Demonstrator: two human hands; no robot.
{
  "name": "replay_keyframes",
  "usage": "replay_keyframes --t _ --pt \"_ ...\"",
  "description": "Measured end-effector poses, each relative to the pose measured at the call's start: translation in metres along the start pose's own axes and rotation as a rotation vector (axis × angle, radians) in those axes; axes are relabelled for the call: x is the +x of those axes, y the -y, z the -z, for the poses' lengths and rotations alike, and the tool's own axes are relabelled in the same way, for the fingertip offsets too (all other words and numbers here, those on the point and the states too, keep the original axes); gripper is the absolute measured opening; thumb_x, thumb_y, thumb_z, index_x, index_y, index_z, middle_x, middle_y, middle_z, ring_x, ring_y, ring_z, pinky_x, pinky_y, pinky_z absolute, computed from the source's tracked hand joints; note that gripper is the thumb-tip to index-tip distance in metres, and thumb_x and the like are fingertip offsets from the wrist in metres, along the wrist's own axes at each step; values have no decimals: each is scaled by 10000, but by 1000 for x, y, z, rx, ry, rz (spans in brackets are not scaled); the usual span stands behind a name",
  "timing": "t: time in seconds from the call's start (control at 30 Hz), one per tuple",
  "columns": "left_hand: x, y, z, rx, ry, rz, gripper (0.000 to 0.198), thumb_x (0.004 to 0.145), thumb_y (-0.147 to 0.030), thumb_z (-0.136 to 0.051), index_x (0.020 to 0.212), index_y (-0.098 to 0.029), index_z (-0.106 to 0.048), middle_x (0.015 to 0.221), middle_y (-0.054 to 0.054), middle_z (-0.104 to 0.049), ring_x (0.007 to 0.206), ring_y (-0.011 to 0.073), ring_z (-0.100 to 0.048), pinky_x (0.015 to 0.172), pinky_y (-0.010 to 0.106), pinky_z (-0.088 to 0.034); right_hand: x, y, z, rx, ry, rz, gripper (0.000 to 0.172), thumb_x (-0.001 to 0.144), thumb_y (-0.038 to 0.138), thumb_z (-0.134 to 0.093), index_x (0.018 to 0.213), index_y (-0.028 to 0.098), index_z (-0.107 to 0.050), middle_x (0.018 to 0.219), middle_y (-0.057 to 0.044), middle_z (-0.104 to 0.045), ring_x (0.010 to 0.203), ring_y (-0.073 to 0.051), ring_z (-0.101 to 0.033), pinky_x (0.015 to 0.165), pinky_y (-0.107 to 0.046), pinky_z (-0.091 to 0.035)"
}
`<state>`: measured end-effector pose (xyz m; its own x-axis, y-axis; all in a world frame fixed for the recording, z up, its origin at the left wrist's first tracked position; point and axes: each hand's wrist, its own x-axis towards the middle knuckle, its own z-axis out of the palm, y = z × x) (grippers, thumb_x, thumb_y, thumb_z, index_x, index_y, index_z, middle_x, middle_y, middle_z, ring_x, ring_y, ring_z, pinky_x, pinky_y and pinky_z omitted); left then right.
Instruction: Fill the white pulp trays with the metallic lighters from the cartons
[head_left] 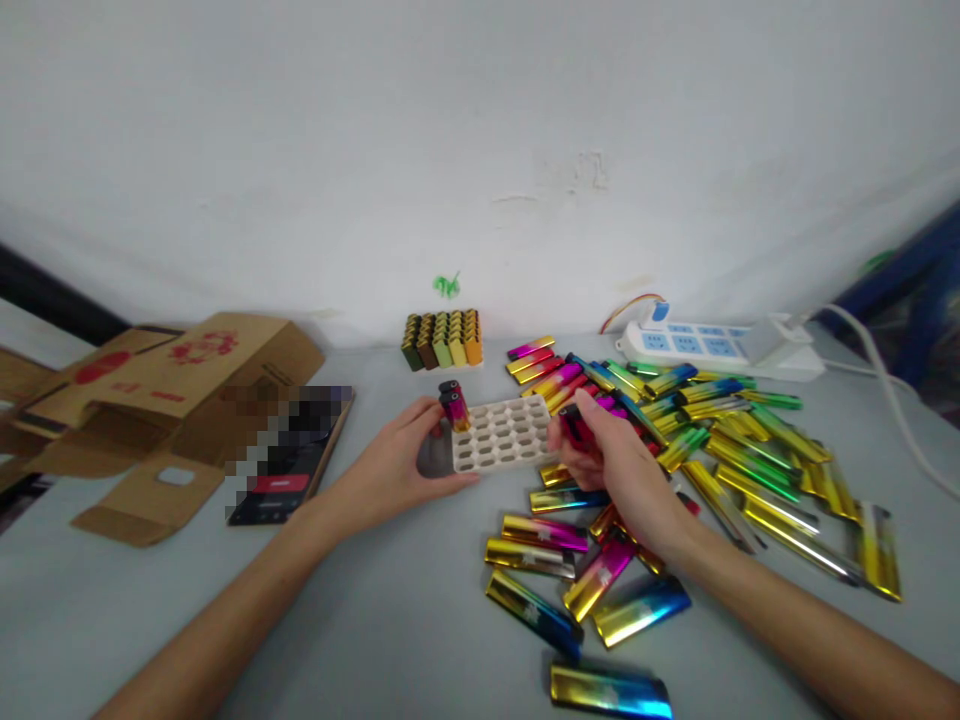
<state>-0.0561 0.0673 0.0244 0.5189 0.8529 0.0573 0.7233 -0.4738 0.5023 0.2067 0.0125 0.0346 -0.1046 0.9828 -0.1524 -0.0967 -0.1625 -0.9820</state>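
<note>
A pale tray (501, 445) with rows of slots lies on the grey table. Purple-and-gold lighters (456, 408) stand upright at its left back corner. My left hand (405, 455) is at the tray's left end, thumb and fingers apart around that corner, with nothing visible gripped. Just off the tray's right end, my right hand (611, 455) pinches a dark red lighter (576, 425), partly hidden by the fingers. Shiny lighters in gold, blue, green and pink (641, 612) lie loose around and beyond my right hand.
Behind the tray, a block of upright lighters (442, 340) stands near the wall. A power strip (690, 345) with a white cable sits at the back right. An open cardboard box (195, 370) and a phone (289, 460) are on the left.
</note>
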Motion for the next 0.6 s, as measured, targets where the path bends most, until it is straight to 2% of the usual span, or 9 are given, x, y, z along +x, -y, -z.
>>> replay_keyframes --t 0.1,0.23,0.3,0.43,0.6 --pt "0 0 0 0 -1 1 590 820 -628 -791 1161 -167 -652 1185 129 -669 1046 323 -668 951 458 -589 1 2 1 -21 37 80 572 995 749 -491 905 207 -648 671 43 -478 567 -123 -407 511 -261 -330" --pt "1 1 -1 -20 -7 1 619 836 -632 -783 1222 -169 -644 1262 140 -669 1098 332 -671 991 476 -586 2 8 2 -136 91 196 356 1004 583 -642 1055 231 -648 766 29 -583 675 -149 -555 619 -285 -473" --pt "1 2 -2 -32 -13 -14 648 834 -641 -782 1264 -178 -640 1303 143 -668 1143 341 -673 1013 480 -584 4 14 0 -162 121 254 301 980 499 -707 1115 237 -650 851 11 -645 755 -164 -633 681 -303 -530" --pt "1 3 -3 -40 -25 -31 666 839 -632 -785 1317 -193 -634 1354 140 -664 1227 355 -660 1070 487 -561 14 26 -10 -268 150 400 217 960 386 -756 1106 228 -730 1034 -39 -752 949 -191 -711 806 -332 -578" --pt "1 2 -3 -33 -29 -42 620 843 -607 -792 1281 -191 -653 1323 140 -671 1221 358 -662 1081 504 -553 30 26 -25 -452 167 549 224 965 350 -773 1138 209 -792 975 -42 -822 870 -185 -758 804 -326 -599"
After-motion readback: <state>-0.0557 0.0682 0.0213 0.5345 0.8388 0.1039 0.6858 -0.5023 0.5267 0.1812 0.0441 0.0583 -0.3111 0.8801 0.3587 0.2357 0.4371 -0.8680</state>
